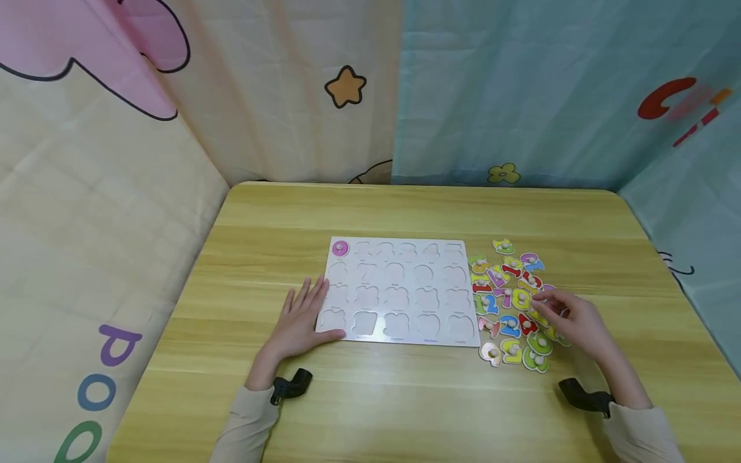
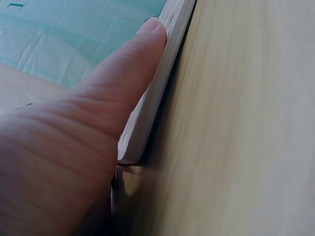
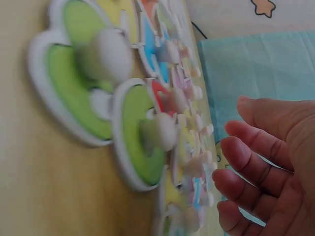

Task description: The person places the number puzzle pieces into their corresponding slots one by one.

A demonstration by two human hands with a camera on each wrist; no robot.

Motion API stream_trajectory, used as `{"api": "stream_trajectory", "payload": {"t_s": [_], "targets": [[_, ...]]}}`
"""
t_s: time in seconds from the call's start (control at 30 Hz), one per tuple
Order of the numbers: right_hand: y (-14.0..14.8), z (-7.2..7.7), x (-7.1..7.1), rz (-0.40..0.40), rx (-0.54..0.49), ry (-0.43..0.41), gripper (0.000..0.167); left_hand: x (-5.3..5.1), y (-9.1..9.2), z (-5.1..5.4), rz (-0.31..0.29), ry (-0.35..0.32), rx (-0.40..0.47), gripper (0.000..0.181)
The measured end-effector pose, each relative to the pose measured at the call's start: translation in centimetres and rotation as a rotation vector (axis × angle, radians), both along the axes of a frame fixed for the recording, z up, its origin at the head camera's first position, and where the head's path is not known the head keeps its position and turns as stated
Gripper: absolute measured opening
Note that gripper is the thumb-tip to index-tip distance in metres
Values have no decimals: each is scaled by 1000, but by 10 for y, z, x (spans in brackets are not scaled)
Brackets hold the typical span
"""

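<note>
A white puzzle board (image 1: pixel 382 308) with rows of shaped recesses lies flat on the table. One round pink piece (image 1: pixel 340 249) sits in its top left recess. My left hand (image 1: pixel 298 325) rests at the board's left edge, fingers spread on the table side and thumb (image 2: pixel 142 49) over the lower left corner. To the right of the board lies a cluster of colourful number pieces with knobs, among them a green one (image 1: pixel 539 344) and a red 4 (image 1: pixel 527 325). Over the cluster's right side hovers my right hand (image 1: pixel 573 318), its fingers loosely bent and nothing between them.
The wooden table (image 1: pixel 405 405) extends around the board and pieces. Printed curtains (image 1: pixel 289 96) hang behind it and at both sides. Dark wrist cameras (image 1: pixel 292 384) are strapped on both wrists. Green pieces (image 3: pixel 142 132) with white knobs stand out near the right wrist camera.
</note>
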State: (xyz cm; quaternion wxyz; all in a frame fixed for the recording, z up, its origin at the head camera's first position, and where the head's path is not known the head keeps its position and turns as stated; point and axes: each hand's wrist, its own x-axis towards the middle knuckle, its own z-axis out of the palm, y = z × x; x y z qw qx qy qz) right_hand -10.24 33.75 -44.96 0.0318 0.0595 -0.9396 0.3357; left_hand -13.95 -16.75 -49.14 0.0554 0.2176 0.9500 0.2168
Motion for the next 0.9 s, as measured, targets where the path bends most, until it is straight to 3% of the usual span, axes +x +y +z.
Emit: {"api": "stream_trajectory", "payload": {"t_s": [0.3, 0.67, 0.9], "targets": [[-19, -4, 15, 15, 34, 42, 12, -3, -1, 3, 9, 6, -10, 109], [-51, -18, -5, 275, 83, 138, 17, -2, -1, 4, 6, 4, -1, 109], [-55, -24, -4, 316, 114, 169, 16, 0, 1, 2, 3, -8, -15, 109]]}}
